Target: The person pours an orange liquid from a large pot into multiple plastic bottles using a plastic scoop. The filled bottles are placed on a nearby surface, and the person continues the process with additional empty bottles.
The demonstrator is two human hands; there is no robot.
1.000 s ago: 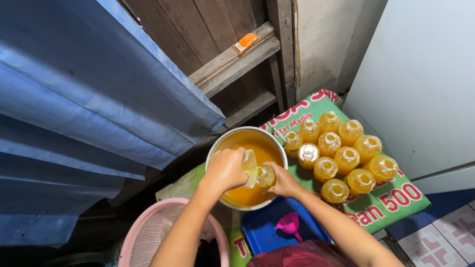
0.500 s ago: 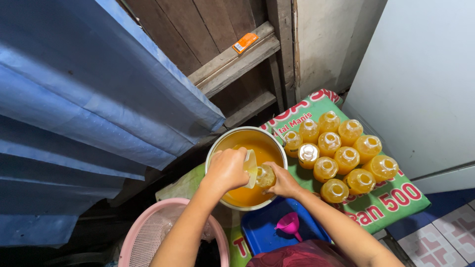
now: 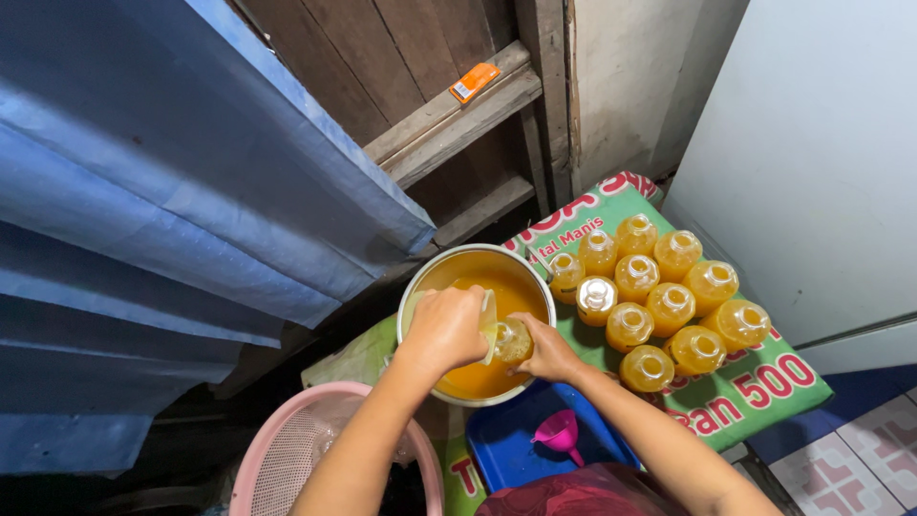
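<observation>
Two hands meet over the metal pot [image 3: 427, 283] of orange liquid at centre frame: the left hand [image 3: 445, 330] is clamped around a tilted clear cup [image 3: 488, 327], the right hand [image 3: 544, 350] is wrapped around a small bottle [image 3: 514, 340]. Pouring is best kept slow, with the mouth held steady under the cup's lip.

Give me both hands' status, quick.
Left hand: closed on a clear cup, tipped toward the bottle over the pot.
Right hand: closed around a small bottle over the same pot.
</observation>
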